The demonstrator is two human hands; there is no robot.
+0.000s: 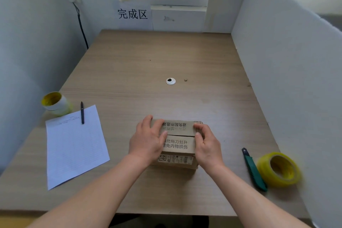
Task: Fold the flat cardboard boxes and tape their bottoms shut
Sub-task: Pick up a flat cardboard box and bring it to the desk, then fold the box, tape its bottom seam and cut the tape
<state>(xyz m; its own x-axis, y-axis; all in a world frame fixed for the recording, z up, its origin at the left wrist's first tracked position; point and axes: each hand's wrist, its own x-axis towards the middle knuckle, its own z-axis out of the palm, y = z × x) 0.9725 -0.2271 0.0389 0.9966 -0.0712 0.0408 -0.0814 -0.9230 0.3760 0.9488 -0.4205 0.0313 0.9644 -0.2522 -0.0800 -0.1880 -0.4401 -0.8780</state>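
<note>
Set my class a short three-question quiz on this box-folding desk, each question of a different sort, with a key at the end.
1. True or false: the green utility knife lies between the cardboard box and the yellow tape roll on the right.
2. What lies partly on the sheet of paper? A. a pen B. scissors C. a stapler
3. Which of the person's hands touch the box's top flaps?
Key: 1 true. 2 A. 3 both, the left hand and the right hand.
</note>
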